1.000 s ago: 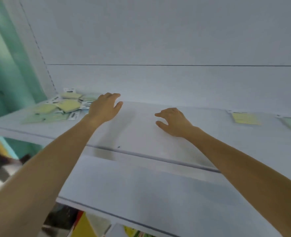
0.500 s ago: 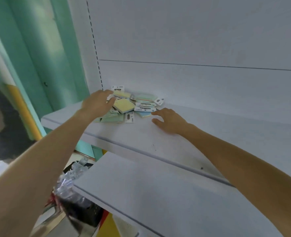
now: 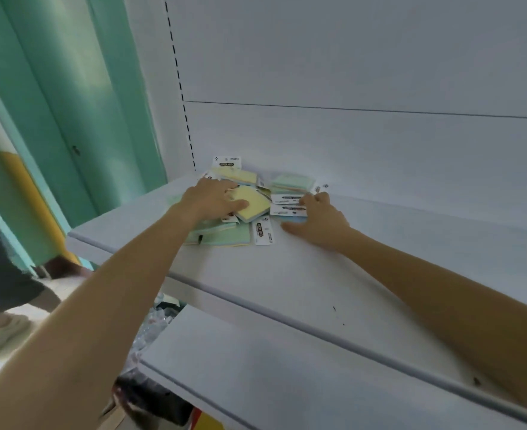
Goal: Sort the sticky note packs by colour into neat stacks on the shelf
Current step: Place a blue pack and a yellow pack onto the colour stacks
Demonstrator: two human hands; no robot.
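Observation:
A loose pile of sticky note packs (image 3: 225, 235) lies in the back left corner of the white upper shelf (image 3: 287, 274). It mixes yellow, green and blue packs with white header cards. My left hand (image 3: 214, 197) lies on the pile's left side, thumb and fingers pinching the corner of a tilted yellow pack (image 3: 254, 201). My right hand (image 3: 318, 217) rests on the shelf at the pile's right edge, fingertips touching two packs with white header cards (image 3: 287, 204), thumb stretched out flat. A green pack (image 3: 291, 181) sits at the back, against the wall.
The white back panel (image 3: 349, 72) rises right behind the pile. A second white shelf (image 3: 271, 367) juts out below. A green wall (image 3: 70, 103) stands to the left, where a person's leg and shoe (image 3: 1, 336) show. Plastic-wrapped goods (image 3: 150, 330) lie under the shelves.
The view has swung left and closed in on the pile. My left hand moved onto the yellow pack and took hold of it. My right hand reached to the pile's right edge.

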